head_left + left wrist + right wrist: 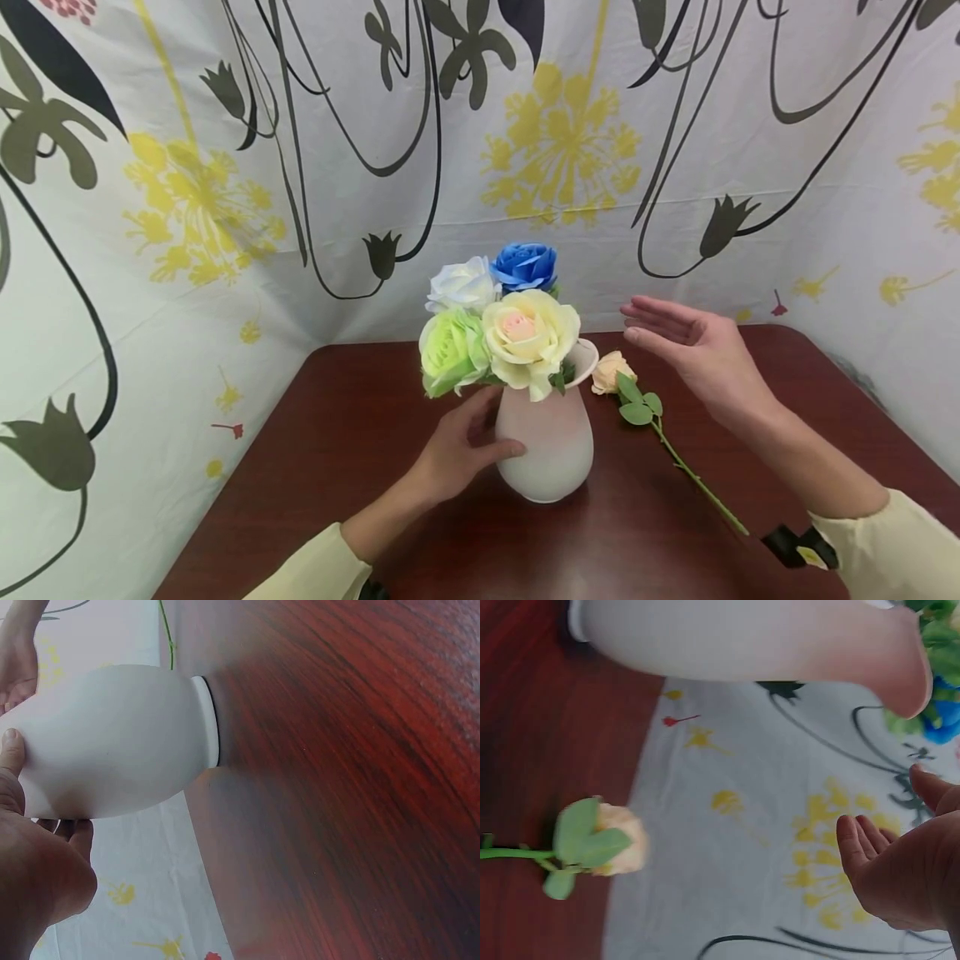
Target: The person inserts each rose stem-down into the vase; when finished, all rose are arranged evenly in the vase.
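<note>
A pale white-pink vase (547, 450) stands upright on the table, its wavy rim flaring to the right. Four would be a count, so: several artificial roses fill it, among them a cream rose (531, 333), a green rose (452, 350), a white rose (463, 285) and a blue rose (525, 267). My left hand (457, 450) holds the vase from its left side, thumb across the front and fingers behind. Raised to the right of the vase, my right hand (697, 350) has extended fingers and nothing in it. Below it a peach rose (612, 372) lies on the table, its green stem pointing toward me.
The dark red-brown table (360, 417) has rounded back corners. Behind it and at both sides hangs a white cloth (360, 200) printed with yellow and grey flowers. A black band with a yellow mark (798, 548) sits at the right sleeve.
</note>
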A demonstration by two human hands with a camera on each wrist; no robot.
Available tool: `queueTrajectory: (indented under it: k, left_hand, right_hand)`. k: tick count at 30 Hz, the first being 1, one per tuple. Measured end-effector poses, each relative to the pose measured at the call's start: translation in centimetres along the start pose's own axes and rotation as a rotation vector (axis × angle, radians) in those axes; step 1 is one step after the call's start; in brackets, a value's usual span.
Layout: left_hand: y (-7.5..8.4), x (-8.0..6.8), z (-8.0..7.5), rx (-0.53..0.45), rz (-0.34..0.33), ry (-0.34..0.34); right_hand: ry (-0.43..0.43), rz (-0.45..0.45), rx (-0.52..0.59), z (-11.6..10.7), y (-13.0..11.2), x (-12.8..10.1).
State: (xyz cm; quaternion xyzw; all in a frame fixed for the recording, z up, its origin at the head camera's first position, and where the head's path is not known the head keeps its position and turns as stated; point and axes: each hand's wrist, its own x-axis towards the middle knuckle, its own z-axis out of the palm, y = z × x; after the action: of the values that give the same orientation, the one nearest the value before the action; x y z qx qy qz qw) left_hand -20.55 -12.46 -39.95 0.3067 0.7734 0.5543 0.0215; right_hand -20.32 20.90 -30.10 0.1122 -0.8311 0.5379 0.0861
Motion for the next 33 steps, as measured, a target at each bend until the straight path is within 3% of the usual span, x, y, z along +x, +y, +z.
queueTrajectory:
  k: [5, 11, 22, 33]
  left_hand:
    - [0.0, 0.0, 0.0, -0.007, -0.007, 0.000]
    - [-0.1, 0.0, 0.1, -0.011, -0.016, 0.000]
    - [0.0, 0.0, 0.0, -0.023, -0.003, -0.002]
    - [0.0, 0.0, 0.0, -0.010, 0.008, -0.004]
  right_hand:
    - [-0.046, 0.167, 0.059, -0.3, 2.7, 0.4]
    - [-0.072, 0.265, 0.119, -0.5, 5.8, 0.7]
    - [-0.072, 0.293, 0.036, -0.1, 10.5, 0.4]
    - [-0.099, 0.313, -0.031, 0.0, 13.4, -0.2]
